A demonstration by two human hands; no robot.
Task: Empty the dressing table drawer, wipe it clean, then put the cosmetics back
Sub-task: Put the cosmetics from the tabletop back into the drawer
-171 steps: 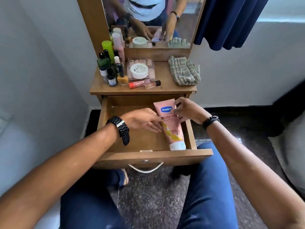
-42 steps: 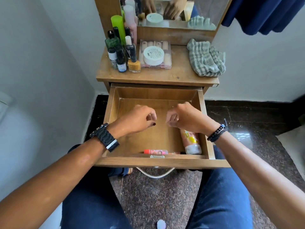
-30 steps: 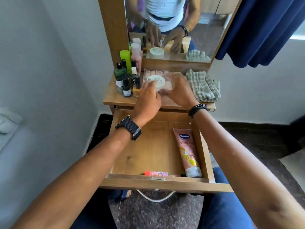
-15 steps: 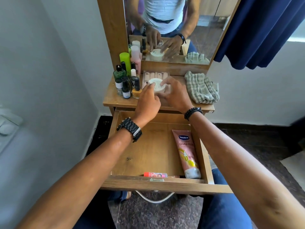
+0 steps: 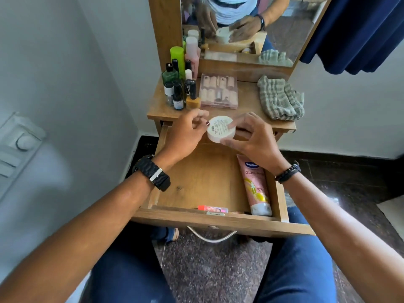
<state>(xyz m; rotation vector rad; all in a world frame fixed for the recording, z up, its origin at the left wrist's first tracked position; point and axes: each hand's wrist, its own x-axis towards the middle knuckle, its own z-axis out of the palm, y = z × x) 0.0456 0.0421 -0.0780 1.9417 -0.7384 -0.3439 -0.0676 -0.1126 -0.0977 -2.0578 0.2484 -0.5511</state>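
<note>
I hold a round white cream jar (image 5: 220,130) above the back of the open wooden drawer (image 5: 209,219). My right hand (image 5: 251,141) grips the jar from the right, thumb under it and a finger on its label. My left hand (image 5: 185,136) touches the jar's left edge with its fingertips. Inside the drawer a pink Vaseline tube (image 5: 255,184) lies along the right wall, and a small red-pink tube (image 5: 213,208) lies against the front wall.
On the dressing table top (image 5: 247,101) stand several nail polish and lotion bottles (image 5: 181,84) at the left, a clear box of pink items (image 5: 219,91) in the middle and a checked cloth (image 5: 281,99) at the right. A mirror (image 5: 240,29) rises behind.
Both hands lifted the white jar off the clear box on the table top and brought it towards me, over the drawer's back edge. The camera tilted down a little.
</note>
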